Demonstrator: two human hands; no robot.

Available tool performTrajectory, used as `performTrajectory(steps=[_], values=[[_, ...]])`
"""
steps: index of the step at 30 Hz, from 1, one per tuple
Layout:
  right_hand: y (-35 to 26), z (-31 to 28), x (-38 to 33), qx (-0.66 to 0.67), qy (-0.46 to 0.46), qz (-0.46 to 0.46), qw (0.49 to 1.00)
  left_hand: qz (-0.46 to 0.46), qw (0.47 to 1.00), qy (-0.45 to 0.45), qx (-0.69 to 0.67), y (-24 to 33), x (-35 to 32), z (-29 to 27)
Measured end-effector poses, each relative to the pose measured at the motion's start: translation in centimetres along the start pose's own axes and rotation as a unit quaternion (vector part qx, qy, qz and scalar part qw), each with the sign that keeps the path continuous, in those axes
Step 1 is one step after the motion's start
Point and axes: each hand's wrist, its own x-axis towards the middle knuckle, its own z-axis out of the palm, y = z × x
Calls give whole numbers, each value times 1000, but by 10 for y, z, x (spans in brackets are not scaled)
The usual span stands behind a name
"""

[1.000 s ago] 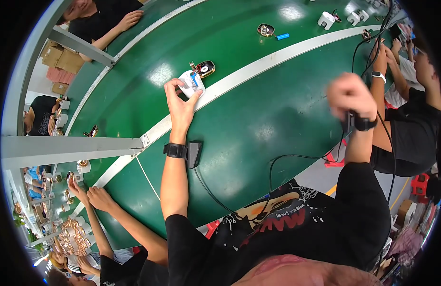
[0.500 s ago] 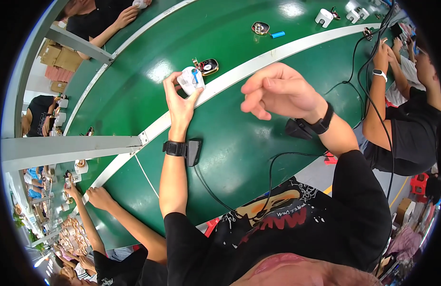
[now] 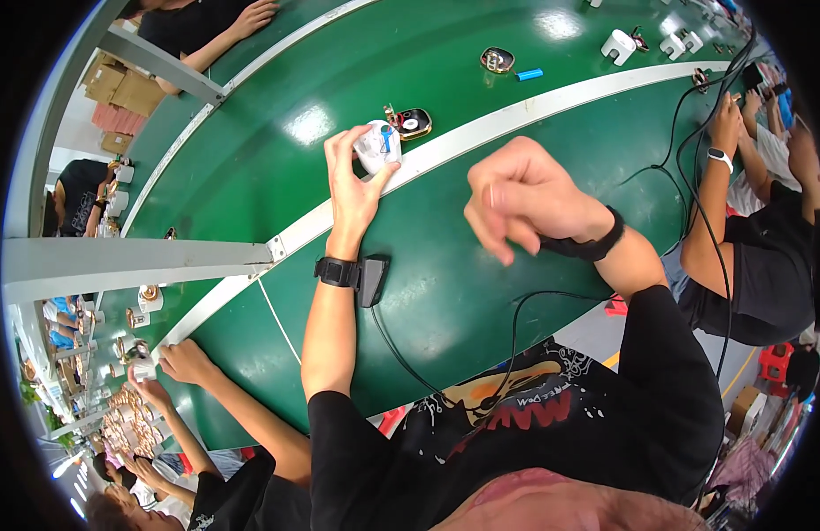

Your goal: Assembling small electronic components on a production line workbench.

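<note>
My left hand [image 3: 350, 190] is closed round a white plastic housing [image 3: 371, 149], thumb on one side and fingers on the other. Inside the housing shows a blue cylindrical cell [image 3: 386, 140]. Touching or just beyond it lies a black oval cover with a gold rim [image 3: 414, 123], a small copper-coloured part standing at its left end. My right hand [image 3: 536, 196] hovers over the green table, apart from the housing. Its fingers are curled in with the thumb against them; whatever they may hold is hidden. Both my wrists wear black straps, with a black box at the left one.
A white rail [image 3: 525, 111] crosses the green table [image 3: 445, 257]. Farther off lie another gold-rimmed cover [image 3: 497, 60], a blue cell [image 3: 529, 74] and a white housing [image 3: 618, 47]. A grey post [image 3: 135, 265] juts in from the left. Black cables [image 3: 689, 168] hang at right; co-workers sit on both sides.
My right hand has lowered slightly and turned, its fingers curling further in. My left hand still grips the white housing. The whole view has shifted a little.
</note>
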Motion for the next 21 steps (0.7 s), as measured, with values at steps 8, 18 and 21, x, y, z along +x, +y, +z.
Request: performTrajectory(steps=[8,18,21], values=[[34,-55,35,-198,219,2,955,19,999,-47,13,0,-2,2],[69,-81,62,-458,231,-2,859,17,996,-78,26,5,-3,0],[71,-76,68,-485,208,-59,847,7,996,-82,20,6,-4,-1]])
